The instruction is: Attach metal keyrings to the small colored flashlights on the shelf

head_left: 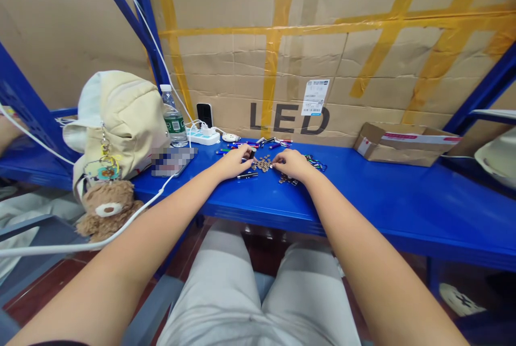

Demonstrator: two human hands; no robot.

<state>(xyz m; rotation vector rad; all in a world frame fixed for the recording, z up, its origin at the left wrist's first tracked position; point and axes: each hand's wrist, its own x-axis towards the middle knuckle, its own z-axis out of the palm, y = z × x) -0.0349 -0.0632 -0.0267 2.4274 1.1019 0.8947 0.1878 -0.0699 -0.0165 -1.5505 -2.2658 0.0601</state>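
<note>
My left hand (231, 162) rests on the blue shelf (363, 190), its fingertips beside a small dark cylinder (252, 153). Whether it grips that cylinder is hidden. My right hand (288, 165) curls at the edge of a heap of small copper-coloured discs (263, 163), and its fingertips touch the heap. A smaller heap of similar discs (287, 179) lies just under that hand. A black metal pen-like tube (247, 175) lies below my left hand. Several coloured pens and metal tubes (258, 144) are scattered behind my hands, with green-and-black cords (314, 162) to the right.
A beige bag (121, 125) with a teddy bear (107, 210) hangs at left, near a water bottle (174, 117) and a power strip (203, 135). A blurred phone (173, 161) lies nearby. An opened cardboard box (403, 144) sits at right, before a taped cardboard sheet (282, 56).
</note>
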